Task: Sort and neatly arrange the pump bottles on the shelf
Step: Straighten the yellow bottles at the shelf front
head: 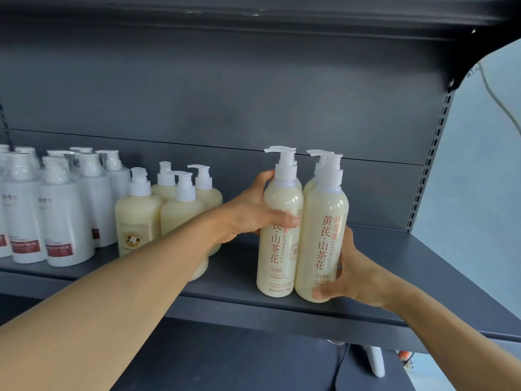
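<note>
Two tall cream pump bottles with red lettering stand side by side near the front edge of the dark shelf (394,277). My left hand (253,210) grips the left tall bottle (277,258) around its upper body, thumb across the label. My right hand (349,275) holds the right tall bottle (321,249) low down, fingers curled around its base. Two more tall cream bottles stand right behind them, mostly hidden.
Several short cream pump bottles (138,213) stand in a cluster left of my left arm. Several white pump bottles with red labels (62,218) fill the shelf's far left. The upper shelf (253,12) hangs overhead. The shelf's right upright (431,162) borders a pale wall.
</note>
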{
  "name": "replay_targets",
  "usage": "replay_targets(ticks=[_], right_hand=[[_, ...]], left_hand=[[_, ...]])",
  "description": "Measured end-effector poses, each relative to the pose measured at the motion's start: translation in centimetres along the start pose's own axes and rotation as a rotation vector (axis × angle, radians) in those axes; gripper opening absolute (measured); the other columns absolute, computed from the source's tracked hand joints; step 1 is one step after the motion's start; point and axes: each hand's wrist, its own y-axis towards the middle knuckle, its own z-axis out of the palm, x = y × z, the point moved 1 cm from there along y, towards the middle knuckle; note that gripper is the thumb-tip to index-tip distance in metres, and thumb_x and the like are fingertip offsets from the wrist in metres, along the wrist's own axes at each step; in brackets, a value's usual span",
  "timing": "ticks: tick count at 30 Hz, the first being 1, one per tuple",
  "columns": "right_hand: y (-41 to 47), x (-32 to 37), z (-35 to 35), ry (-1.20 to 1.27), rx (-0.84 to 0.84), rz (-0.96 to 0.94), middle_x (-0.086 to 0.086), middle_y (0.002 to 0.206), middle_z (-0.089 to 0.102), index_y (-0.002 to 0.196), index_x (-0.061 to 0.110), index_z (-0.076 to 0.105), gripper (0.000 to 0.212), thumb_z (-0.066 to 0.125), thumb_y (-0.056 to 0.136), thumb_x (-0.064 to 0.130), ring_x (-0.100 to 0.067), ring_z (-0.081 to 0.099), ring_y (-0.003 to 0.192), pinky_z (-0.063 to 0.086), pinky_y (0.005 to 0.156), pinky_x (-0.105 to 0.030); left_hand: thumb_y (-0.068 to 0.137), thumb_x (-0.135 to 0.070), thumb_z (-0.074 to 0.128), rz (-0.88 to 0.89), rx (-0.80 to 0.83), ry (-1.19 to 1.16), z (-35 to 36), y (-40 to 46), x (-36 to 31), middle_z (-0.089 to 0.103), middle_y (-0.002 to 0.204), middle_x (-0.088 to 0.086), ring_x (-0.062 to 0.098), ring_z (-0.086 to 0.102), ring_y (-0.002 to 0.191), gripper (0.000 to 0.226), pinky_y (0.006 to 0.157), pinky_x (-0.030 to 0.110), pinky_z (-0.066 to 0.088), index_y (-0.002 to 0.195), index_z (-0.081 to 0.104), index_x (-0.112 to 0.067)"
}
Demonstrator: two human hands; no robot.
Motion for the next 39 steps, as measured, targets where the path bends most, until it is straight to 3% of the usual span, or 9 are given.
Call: replay_targets(ticks=[7, 11, 13, 16, 21, 26, 31, 35, 39], right_hand=[[-0.5, 0.4, 0.5, -0.001, -0.046, 0.030, 0.020, 0.123, 0.042, 0.142, 0.038, -0.005, 0.121, 0.083, 0.066, 0.005, -0.002, 0.047, 0.113, 0.053, 0.074, -0.013], [-1.3, 0.0, 1.3, -0.028, -0.122, 0.065, 0.023, 0.121, 0.046, 0.141, 0.042, 0.002, 0.113, 0.083, 0.067, 0.011, -0.007, 0.050, 0.114, 0.052, 0.091, -0.026], [-1.7, -0.2, 1.7, -0.057, -0.162, 0.080, 0.022, 0.120, 0.050, 0.140, 0.045, 0.006, 0.107, 0.081, 0.070, 0.012, -0.010, 0.052, 0.115, 0.050, 0.098, -0.033], [-2.0, 0.0, 2.2, -0.106, -0.176, 0.102, 0.023, 0.117, 0.050, 0.141, 0.043, 0.005, 0.102, 0.077, 0.075, 0.013, -0.011, 0.052, 0.114, 0.049, 0.097, -0.031], [-1.9, 1.0, 2.6, -0.148, -0.185, 0.157, 0.017, 0.120, 0.047, 0.143, 0.035, 0.003, 0.100, 0.075, 0.077, 0.011, -0.011, 0.047, 0.116, 0.045, 0.100, -0.034], [-1.9, 1.5, 3.0, -0.150, -0.209, 0.185, 0.012, 0.127, 0.045, 0.142, 0.033, 0.004, 0.098, 0.074, 0.078, 0.010, -0.016, 0.045, 0.123, 0.045, 0.104, -0.041], [-2.4, 1.7, 3.1, -0.229, -0.226, 0.220, 0.013, 0.120, 0.048, 0.141, 0.030, 0.009, 0.091, 0.074, 0.079, 0.018, -0.013, 0.049, 0.113, 0.047, 0.094, -0.028], [-3.6, 1.9, 3.8, -0.375, -0.289, 0.242, 0.005, 0.126, 0.051, 0.135, 0.020, 0.028, 0.067, 0.069, 0.082, 0.024, -0.013, 0.051, 0.103, 0.041, 0.083, -0.021], [-4.6, 2.5, 4.7, -0.436, -0.287, 0.277, 0.000, 0.129, 0.051, 0.134, 0.015, 0.033, 0.062, 0.068, 0.084, 0.024, -0.013, 0.048, 0.101, 0.040, 0.084, -0.020]], left_hand=[[0.072, -0.007, 0.078, 0.053, 0.024, -0.029, 0.1, -0.4, 1.3, 0.057, 0.118, -0.012, 0.005, 0.058, 0.108, 0.100, 0.084, 0.031, 0.053, 0.144, 0.017, -0.039], [0.069, -0.003, 0.080, -0.003, 0.111, 0.041, 0.9, -2.0, 3.8, 0.049, 0.121, -0.023, -0.007, 0.050, 0.110, 0.113, 0.093, 0.022, 0.044, 0.145, 0.004, -0.038], [0.069, -0.004, 0.080, -0.041, 0.154, 0.102, 1.3, -2.9, 4.9, 0.046, 0.124, -0.022, -0.005, 0.048, 0.112, 0.118, 0.092, 0.019, 0.041, 0.147, -0.002, -0.038], [0.069, -0.004, 0.080, -0.042, 0.156, 0.153, 1.9, -3.3, 5.4, 0.042, 0.124, -0.023, -0.003, 0.045, 0.113, 0.120, 0.090, 0.016, 0.039, 0.147, -0.006, -0.035], [0.072, -0.002, 0.076, -0.017, 0.141, 0.224, 2.0, -2.8, 5.2, 0.034, 0.133, -0.014, 0.005, 0.040, 0.120, 0.115, 0.099, 0.024, 0.038, 0.149, -0.007, -0.028], [0.074, -0.001, 0.075, -0.011, 0.165, 0.235, 1.8, -2.4, 5.7, 0.033, 0.134, -0.015, 0.006, 0.039, 0.124, 0.115, 0.102, 0.024, 0.036, 0.148, -0.009, -0.030], [0.076, -0.001, 0.074, -0.014, 0.163, 0.199, 1.7, -2.4, 6.2, 0.036, 0.131, -0.017, 0.004, 0.040, 0.120, 0.112, 0.099, 0.022, 0.036, 0.148, -0.006, -0.033], [0.079, -0.009, 0.072, -0.053, 0.152, 0.192, 1.3, -3.2, 7.1, 0.040, 0.143, -0.010, 0.012, 0.043, 0.129, 0.100, 0.111, 0.037, 0.035, 0.149, 0.005, -0.032], [0.086, -0.016, 0.066, -0.063, 0.122, 0.238, 1.0, -4.2, 7.1, 0.047, 0.141, -0.004, 0.015, 0.049, 0.126, 0.080, 0.109, 0.041, 0.038, 0.147, 0.017, -0.031]])
